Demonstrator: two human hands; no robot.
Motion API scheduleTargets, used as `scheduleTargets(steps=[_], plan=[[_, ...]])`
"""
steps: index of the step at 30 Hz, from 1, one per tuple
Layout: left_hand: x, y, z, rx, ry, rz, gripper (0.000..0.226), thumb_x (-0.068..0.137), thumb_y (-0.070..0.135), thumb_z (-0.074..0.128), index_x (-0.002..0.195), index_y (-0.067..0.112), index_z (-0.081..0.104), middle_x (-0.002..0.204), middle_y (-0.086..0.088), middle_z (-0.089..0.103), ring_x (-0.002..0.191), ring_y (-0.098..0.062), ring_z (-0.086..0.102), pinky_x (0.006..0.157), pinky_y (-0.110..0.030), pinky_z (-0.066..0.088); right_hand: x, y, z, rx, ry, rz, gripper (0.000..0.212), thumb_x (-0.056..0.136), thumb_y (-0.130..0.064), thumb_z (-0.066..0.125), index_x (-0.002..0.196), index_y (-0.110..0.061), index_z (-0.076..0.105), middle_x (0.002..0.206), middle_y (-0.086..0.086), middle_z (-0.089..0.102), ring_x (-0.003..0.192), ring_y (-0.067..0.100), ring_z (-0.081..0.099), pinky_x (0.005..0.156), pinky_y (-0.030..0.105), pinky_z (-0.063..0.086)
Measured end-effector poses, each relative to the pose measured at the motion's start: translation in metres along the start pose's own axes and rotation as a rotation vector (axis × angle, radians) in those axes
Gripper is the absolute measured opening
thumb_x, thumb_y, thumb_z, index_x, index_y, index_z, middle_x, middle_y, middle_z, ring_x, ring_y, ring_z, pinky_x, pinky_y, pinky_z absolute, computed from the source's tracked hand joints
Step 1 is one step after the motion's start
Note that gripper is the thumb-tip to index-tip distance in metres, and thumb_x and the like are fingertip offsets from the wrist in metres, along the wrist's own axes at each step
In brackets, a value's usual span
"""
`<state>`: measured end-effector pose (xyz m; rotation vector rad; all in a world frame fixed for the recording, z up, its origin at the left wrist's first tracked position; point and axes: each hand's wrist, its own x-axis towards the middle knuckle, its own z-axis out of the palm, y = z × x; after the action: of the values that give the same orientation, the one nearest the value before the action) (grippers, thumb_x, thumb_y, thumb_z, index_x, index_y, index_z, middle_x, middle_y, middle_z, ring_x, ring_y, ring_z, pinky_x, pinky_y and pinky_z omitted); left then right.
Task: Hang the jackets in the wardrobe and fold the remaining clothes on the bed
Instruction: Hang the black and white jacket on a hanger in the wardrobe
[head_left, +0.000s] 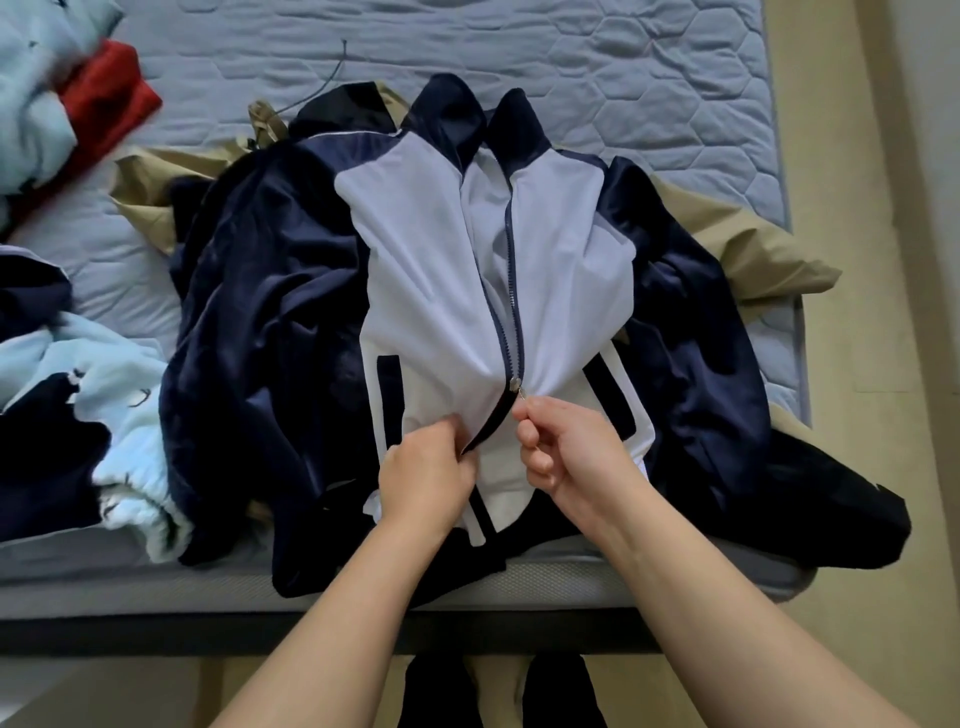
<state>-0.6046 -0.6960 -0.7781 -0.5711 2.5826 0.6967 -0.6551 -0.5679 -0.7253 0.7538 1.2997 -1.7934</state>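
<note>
**Zipping the jacket at the bed's edge**

A navy and white jacket lies face up on the bed. Its collar points away from the person and its hem is at the near edge, and it is spread over a tan garment. The right grip is closed in a pinch on the zip pull. The pull sits low on the track, a little above the hem, and above it the two rows of teeth stand apart up to the collar. The left grip is curled round the fabric at the foot of the zip, just beside the right. It most likely holds the track taut so the slider can run. Closing the front probably helps the jacket keep its shape on a hanger. Both grips touch the jacket at its lower middle. A light blue garment and a red garment lie well apart to the left, seemingly waiting to be folded.
</note>
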Motion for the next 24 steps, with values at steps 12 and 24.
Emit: scheduleTargets(steps=[12, 24], plan=[[0.01, -0.003, 0.009, 0.093, 0.062, 0.086, 0.021, 0.089, 0.036, 0.056, 0.088, 0.015, 0.059, 0.088, -0.005, 0.066, 0.089, -0.03, 0.06, 0.068, -0.033, 0.035, 0.006, -0.013, -0.007, 0.01, 0.021, -0.016, 0.022, 0.095, -0.006, 0.043, 0.077, -0.009, 0.055, 0.051, -0.004, 0.045, 0.036, 0.005, 0.032, 0.033, 0.015, 0.025], [0.002, -0.043, 0.027, 0.191, -0.228, -0.138, 0.014, 0.086, 0.033, 0.051, 0.088, 0.019, 0.056, 0.092, -0.005, 0.062, 0.088, -0.03, 0.061, 0.062, -0.03, 0.042, 0.015, -0.021, -0.017, 0.012, 0.041, -0.013, 0.021, 0.093, -0.008, 0.043, 0.076, -0.011, 0.054, 0.05, -0.005, 0.044, 0.035, 0.005, 0.034, 0.033, 0.015, 0.025]])
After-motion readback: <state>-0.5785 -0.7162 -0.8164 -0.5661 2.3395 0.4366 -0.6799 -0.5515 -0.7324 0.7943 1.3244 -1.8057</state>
